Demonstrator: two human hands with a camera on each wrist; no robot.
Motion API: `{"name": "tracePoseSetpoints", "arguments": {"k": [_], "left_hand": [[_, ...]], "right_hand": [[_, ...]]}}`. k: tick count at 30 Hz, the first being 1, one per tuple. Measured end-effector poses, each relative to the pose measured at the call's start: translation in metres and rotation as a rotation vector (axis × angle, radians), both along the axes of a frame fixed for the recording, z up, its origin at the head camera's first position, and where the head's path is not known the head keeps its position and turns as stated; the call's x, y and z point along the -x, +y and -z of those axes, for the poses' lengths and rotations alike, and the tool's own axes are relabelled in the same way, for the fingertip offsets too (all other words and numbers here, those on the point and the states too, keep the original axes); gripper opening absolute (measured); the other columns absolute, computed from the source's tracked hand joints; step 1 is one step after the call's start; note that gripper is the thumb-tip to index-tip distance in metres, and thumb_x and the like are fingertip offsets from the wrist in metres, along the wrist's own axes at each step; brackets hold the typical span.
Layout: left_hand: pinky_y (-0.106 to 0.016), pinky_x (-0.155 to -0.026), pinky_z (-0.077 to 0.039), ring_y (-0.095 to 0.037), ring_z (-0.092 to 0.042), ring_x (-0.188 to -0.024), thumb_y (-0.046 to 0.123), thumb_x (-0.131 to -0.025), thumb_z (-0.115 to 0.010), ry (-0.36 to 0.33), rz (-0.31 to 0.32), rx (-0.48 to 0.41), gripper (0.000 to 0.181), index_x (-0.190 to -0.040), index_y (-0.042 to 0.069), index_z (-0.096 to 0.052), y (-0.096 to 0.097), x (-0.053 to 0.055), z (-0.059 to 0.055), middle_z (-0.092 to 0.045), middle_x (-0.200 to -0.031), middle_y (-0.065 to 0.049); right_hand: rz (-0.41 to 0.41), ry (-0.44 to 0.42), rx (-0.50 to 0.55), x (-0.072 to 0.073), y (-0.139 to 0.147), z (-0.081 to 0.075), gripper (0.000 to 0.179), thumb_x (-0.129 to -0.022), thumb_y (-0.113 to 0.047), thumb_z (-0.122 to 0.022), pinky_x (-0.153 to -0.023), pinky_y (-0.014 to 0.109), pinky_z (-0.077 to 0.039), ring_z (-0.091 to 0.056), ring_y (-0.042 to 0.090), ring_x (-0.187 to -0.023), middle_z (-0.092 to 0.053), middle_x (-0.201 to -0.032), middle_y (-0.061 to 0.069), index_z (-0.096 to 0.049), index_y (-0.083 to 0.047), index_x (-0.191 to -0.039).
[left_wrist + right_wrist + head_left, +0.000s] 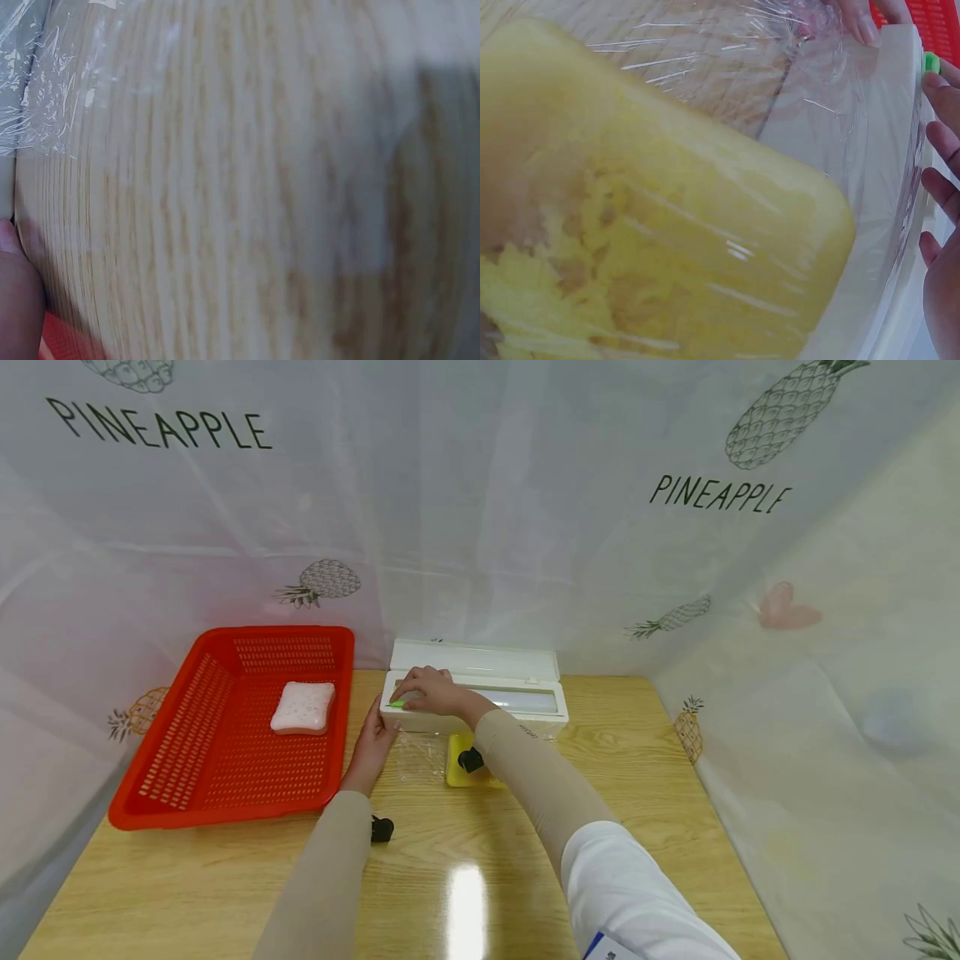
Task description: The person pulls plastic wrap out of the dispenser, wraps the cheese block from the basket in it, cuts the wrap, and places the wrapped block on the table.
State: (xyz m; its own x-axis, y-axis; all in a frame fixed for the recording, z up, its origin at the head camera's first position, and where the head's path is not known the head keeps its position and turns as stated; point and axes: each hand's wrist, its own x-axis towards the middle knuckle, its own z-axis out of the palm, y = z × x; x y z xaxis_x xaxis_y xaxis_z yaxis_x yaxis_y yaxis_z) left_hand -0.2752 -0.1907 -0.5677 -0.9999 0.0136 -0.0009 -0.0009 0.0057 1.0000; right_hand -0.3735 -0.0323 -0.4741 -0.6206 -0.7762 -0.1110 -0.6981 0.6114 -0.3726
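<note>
- Right hand [431, 691] pinched the green slider [396, 703] on the box [431, 723].
- Left hand [372, 745] held the box's left end.
- Film [420, 757] covered a yellow item [458, 773] — near the box.

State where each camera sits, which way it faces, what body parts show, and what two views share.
Head: on the head, facing forward and down at the table, red basket and white box; left hand, right hand and both sleeved arms show.
Left wrist: facing the table closely, clear film upper left; part of a hand shows lower left.
Right wrist: facing a yellow object under film; fingers of both hands show.
Shared: head and right wrist both show the green slider.
</note>
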Motion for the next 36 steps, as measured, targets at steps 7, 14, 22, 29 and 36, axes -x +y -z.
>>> {"name": "tracePoseSetpoints", "arguments": {"k": [7, 14, 22, 29, 36], "left_hand": [[-0.047, -0.112, -0.027, -0.032, -0.034, -0.137, 0.01, -0.104, -0.045, 0.047, -0.003, -0.015, 0.067, -0.158, 0.014, -0.005, 0.003, 0.002, 0.002, -0.026, -0.156, -0.019], [-0.047, -0.112, -0.027, -0.032, -0.034, -0.136, 0.01, -0.104, -0.044, 0.044, 0.002, -0.021, 0.067, -0.158, 0.016, -0.005, 0.007, 0.001, 0.0, -0.025, -0.156, -0.018], [-0.045, -0.11, -0.03, -0.032, -0.039, -0.131, 0.007, -0.102, -0.047, 0.052, -0.05, 0.049, 0.066, -0.158, 0.014, -0.011, 0.004, 0.001, -0.001, -0.035, -0.15, -0.023], [-0.047, -0.111, -0.028, -0.035, -0.038, -0.132, 0.006, -0.102, -0.048, 0.057, -0.055, 0.055, 0.067, -0.158, 0.012, -0.01, 0.004, 0.002, -0.001, -0.033, -0.151, -0.025], [-0.047, -0.11, -0.029, -0.035, -0.039, -0.131, 0.007, -0.102, -0.047, 0.042, -0.059, 0.065, 0.067, -0.158, 0.012, -0.01, 0.005, 0.002, 0.001, -0.034, -0.15, -0.026]], "right_hand": [[-0.003, 0.008, -0.007, -0.002, 0.005, -0.001, 0.028, -0.097, -0.03, -0.062, -0.09, 0.038, -0.03, -0.044, 0.015, -0.109, -0.053, -0.124, -0.005, -0.066, -0.031, -0.124], [-0.019, 0.01, -0.027, -0.001, 0.01, -0.001, 0.028, -0.098, -0.032, -0.061, -0.09, 0.037, -0.03, -0.045, 0.014, -0.109, -0.052, -0.124, -0.005, -0.066, -0.033, -0.125], [-0.002, 0.01, -0.055, 0.0, 0.024, -0.002, 0.027, -0.097, -0.032, -0.061, -0.093, 0.039, -0.032, -0.046, 0.015, -0.111, -0.052, -0.125, -0.005, -0.066, -0.033, -0.123], [0.001, 0.019, -0.042, 0.0, 0.036, 0.001, 0.026, -0.097, -0.033, -0.06, -0.089, 0.036, -0.032, -0.046, 0.013, -0.106, -0.052, -0.121, -0.006, -0.066, -0.033, -0.123], [-0.009, 0.031, -0.052, -0.001, 0.042, 0.001, 0.027, -0.097, -0.032, -0.061, -0.089, 0.036, -0.033, -0.047, 0.013, -0.106, -0.052, -0.122, -0.006, -0.065, -0.033, -0.124]]}}
